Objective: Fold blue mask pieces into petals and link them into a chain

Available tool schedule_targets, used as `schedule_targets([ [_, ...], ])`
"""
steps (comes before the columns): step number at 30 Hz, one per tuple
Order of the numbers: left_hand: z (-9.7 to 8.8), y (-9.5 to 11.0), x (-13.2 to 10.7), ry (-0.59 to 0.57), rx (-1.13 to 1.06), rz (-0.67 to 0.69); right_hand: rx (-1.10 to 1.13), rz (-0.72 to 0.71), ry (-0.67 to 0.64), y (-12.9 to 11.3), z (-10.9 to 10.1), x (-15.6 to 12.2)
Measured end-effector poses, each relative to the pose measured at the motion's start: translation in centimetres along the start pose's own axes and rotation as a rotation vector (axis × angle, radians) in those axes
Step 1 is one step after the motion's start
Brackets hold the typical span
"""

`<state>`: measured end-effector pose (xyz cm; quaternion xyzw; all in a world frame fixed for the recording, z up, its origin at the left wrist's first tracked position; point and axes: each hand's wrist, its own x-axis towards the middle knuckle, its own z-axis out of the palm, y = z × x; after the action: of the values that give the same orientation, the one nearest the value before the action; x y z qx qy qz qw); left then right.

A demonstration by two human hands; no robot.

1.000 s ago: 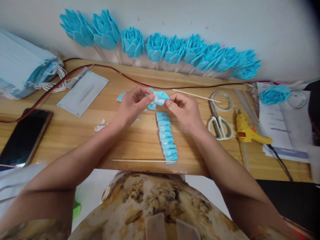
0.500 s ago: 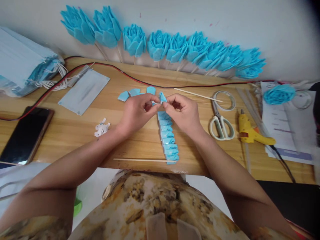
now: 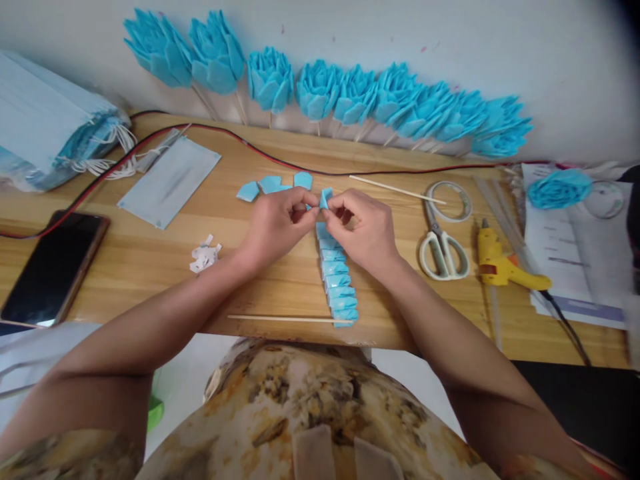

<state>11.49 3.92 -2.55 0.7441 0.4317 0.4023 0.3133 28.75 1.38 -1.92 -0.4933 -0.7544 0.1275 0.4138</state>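
Between my two hands a small folded blue petal (image 3: 325,197) is pinched at the fingertips. My left hand (image 3: 281,225) grips its lower left side, closed with thumb against fingers. From the other side my right hand (image 3: 363,223) pinches it, fingers curled. Right below lies a strip of overlapping folded blue petals (image 3: 337,283) on the table, its top end partly covered by my hands. Several loose flat blue pieces (image 3: 270,183) lie beyond my left hand. A thin wooden stick (image 3: 285,319) crosses the strip's near end.
Blue flowers on sticks (image 3: 320,90) lean along the wall. Scissors (image 3: 443,250), a tape roll (image 3: 453,202) and a yellow glue gun (image 3: 505,267) lie to the right. At left are a phone (image 3: 55,267), a flat mask (image 3: 170,183), white scraps (image 3: 204,255) and a mask pack (image 3: 50,120).
The petal between my fingertips has changed shape and looks more folded and narrow. My right hand has shifted slightly left.
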Motion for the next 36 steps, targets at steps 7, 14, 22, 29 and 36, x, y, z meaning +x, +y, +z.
schedule_targets([
  [7,-0.1,0.1,0.2,-0.011,-0.021,0.005,-0.008,-0.001,0.007,0.4,0.1,-0.1],
  [14,-0.2,0.1,0.2,-0.012,-0.007,-0.027,0.014,-0.008,0.004,0.3,0.1,0.0],
  [22,-0.2,0.1,0.4,-0.034,-0.055,-0.054,0.032,0.091,-0.032,0.3,0.0,0.0],
  [29,-0.3,0.2,0.3,-0.039,-0.094,-0.078,0.166,0.194,-0.028,0.3,0.1,0.2],
  [36,-1.5,0.7,1.3,0.003,-0.084,-0.077,0.348,0.246,-0.055,1.2,-0.5,0.7],
])
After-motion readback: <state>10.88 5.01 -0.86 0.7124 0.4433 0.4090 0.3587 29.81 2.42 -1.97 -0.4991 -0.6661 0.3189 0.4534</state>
